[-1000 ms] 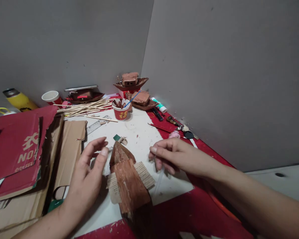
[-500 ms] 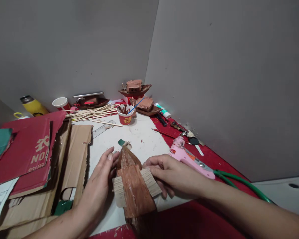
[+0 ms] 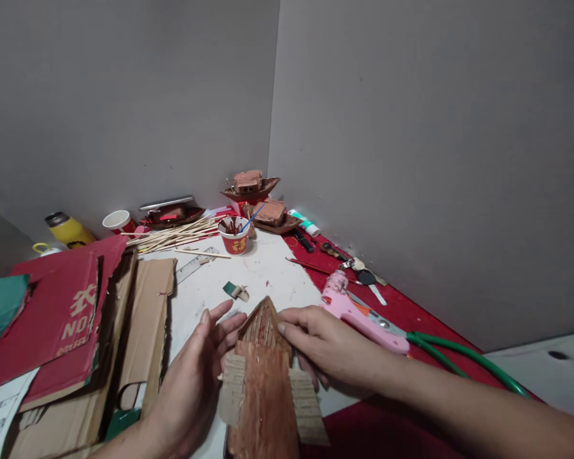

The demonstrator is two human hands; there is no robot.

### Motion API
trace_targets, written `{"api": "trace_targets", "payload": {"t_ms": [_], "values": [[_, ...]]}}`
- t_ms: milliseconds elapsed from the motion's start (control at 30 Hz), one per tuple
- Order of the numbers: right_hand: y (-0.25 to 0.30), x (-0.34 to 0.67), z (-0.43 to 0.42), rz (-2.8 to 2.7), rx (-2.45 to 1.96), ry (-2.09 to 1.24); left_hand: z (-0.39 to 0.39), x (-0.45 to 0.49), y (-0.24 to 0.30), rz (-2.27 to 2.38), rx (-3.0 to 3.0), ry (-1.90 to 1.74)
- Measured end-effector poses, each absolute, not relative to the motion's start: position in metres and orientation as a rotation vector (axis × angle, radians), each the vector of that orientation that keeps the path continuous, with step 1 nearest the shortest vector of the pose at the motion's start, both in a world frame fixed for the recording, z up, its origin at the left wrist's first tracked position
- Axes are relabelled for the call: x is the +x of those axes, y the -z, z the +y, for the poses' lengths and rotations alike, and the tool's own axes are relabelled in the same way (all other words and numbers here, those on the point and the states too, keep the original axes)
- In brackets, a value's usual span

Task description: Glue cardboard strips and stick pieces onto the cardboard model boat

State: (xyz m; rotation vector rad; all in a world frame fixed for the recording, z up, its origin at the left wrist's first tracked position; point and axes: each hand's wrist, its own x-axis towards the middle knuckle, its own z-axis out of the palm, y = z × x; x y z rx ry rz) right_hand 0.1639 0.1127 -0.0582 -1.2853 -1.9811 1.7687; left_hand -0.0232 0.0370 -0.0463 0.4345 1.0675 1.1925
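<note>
A brown model boat lies in front of me, its pointed end facing away and its near end cut off by the frame. Its reddish-brown roof has a strip of corrugated cardboard on the left and another on the right. My right hand pinches the right edge of the pointed end between thumb and fingers. To the left, my left hand is open, fingers stretched and slightly curled beside the hull; whether they touch it I cannot tell. A small green and tan scrap lies just beyond the tip.
Stacked cardboard and a red sheet fill the left. Behind are wooden sticks, a paint cup and finished boats. To the right lie a pink glue gun, green-handled scissors and keys.
The boat has come nearer to me and slightly right. My right hand has shifted from beside the right cardboard strip to the pointed end's edge. My left hand's fingers have spread.
</note>
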Motion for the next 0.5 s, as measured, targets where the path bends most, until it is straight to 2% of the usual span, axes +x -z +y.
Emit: {"api": "trace_targets", "payload": {"t_ms": [233,367,500], "values": [[0.0506,0.1689,0.1167,-1.960,-1.153,-1.497,0.0391,-0.0213,0.0505,1.021,0.358,-0.881],[0.0497,0.1669,0.1174,-1.892,-1.152,-1.598,0.0377,-0.0203,0.0510,0.988,0.418,-0.789],[0.0495,0.1657,0.1177,-1.830,-1.077,-1.717,0.0378,-0.0214,0.0495,1.118,0.626,-0.919]]}}
